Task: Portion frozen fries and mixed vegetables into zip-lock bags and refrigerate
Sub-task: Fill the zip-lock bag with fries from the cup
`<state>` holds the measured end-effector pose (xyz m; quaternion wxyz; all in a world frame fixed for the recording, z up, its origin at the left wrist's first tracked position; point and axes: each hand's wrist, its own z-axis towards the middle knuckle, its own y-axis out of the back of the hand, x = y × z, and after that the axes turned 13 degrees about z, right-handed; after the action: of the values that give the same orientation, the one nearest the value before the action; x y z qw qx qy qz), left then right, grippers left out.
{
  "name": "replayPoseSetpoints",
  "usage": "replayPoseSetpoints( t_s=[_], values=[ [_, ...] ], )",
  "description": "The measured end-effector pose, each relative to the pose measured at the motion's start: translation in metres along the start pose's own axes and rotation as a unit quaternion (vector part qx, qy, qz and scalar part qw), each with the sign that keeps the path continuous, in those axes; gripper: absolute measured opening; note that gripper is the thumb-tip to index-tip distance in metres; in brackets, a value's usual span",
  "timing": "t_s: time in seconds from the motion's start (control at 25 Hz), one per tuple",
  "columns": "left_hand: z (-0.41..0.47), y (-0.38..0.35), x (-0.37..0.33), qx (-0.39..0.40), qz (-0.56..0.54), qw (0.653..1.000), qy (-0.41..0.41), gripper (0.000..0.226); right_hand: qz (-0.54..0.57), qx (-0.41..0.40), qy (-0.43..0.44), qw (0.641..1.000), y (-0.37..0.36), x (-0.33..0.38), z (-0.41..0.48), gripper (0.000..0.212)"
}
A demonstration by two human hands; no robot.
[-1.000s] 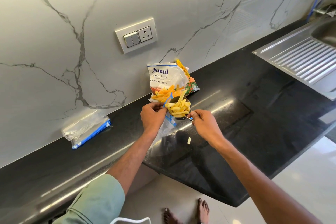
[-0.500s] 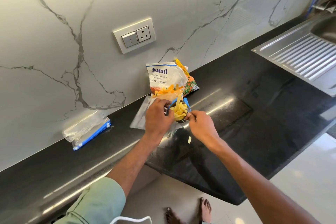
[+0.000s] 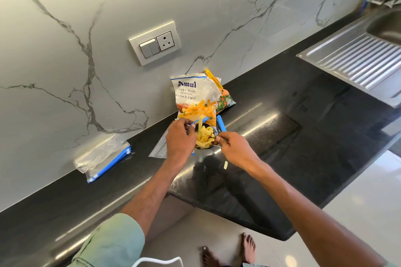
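Observation:
The white Amul French fries pack leans against the marble wall, with the mixed vegetables pack behind it to the right. In front of them my left hand pinches the blue-edged mouth of a clear zip-lock bag that lies on the black counter. My right hand grips the thin handle of a small metal measuring cup heaped with pale yellow fries, tilted at the bag's mouth. One loose fry lies on the counter below my right wrist.
A stack of spare zip-lock bags lies at the wall to the left. A steel sink drainboard fills the counter's right end. A switch and socket plate sits on the wall. The counter edge juts toward me above the floor.
Both hands moved up toward the fries pack. The zip-lock bag went from hanging off the counter edge to lying on the counter, and the cup of fries tipped into its mouth.

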<state>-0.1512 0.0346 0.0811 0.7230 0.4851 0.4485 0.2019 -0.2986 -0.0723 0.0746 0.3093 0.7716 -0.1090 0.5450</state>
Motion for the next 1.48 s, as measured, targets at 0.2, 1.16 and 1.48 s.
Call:
replayPoseSetpoints(
  t_s=[0.2, 1.16, 1.48],
  values=[
    [0.008, 0.016, 0.011, 0.014, -0.019, 0.999, -0.032, 0.015, 0.110, 0.019, -0.042, 0.993, 0.001, -0.011, 0.001, 0.026],
    [-0.006, 0.014, 0.001, 0.011, 0.194, 0.941, -0.277, 0.020, -0.012, 0.073, 0.001, 0.997, 0.007, -0.011, 0.011, 0.022],
    [-0.007, 0.006, 0.009, 0.013, 0.140, 0.952, -0.273, 0.012, 0.014, 0.070, -0.022, 0.997, 0.006, -0.014, 0.012, 0.024]
  ],
)
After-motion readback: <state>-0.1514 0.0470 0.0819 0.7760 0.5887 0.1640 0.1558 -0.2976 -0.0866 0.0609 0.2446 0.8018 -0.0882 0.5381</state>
